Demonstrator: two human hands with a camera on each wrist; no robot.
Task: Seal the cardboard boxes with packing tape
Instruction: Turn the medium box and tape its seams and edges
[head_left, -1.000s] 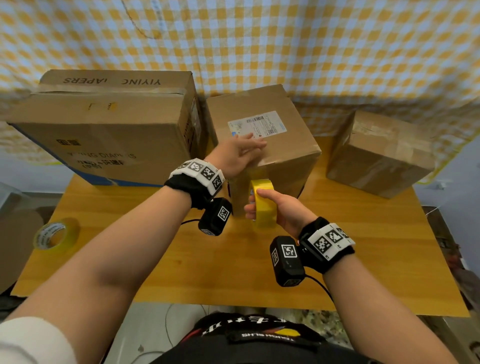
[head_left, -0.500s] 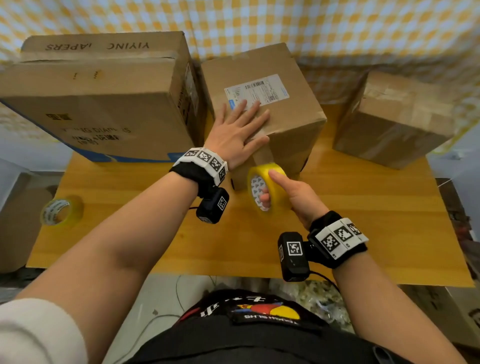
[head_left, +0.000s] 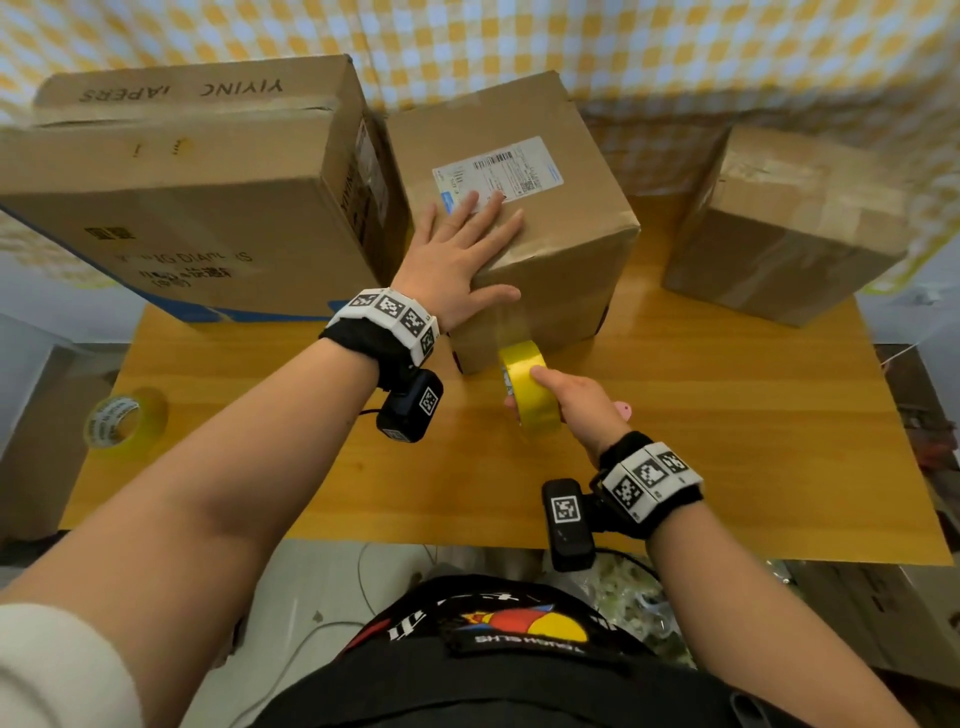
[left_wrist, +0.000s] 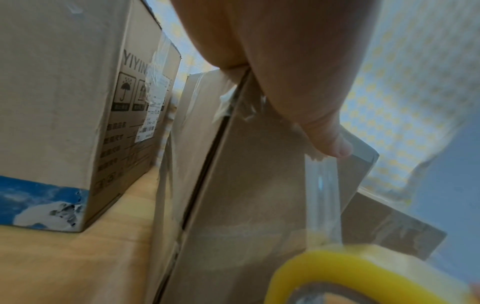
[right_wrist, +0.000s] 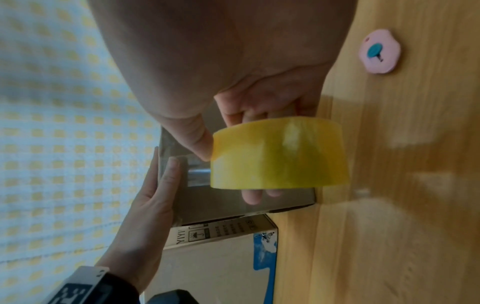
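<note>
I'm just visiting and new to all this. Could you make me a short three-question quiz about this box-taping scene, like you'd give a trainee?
1. True or false: the left hand lies flat on top of the middle box.
2. What does the right hand grip? A) scissors B) the yellow tape roll C) a marker
3. Fill in: a second tape roll lies on the table far to the person's ____.

Key: 1 true; 2 B; 3 left.
</note>
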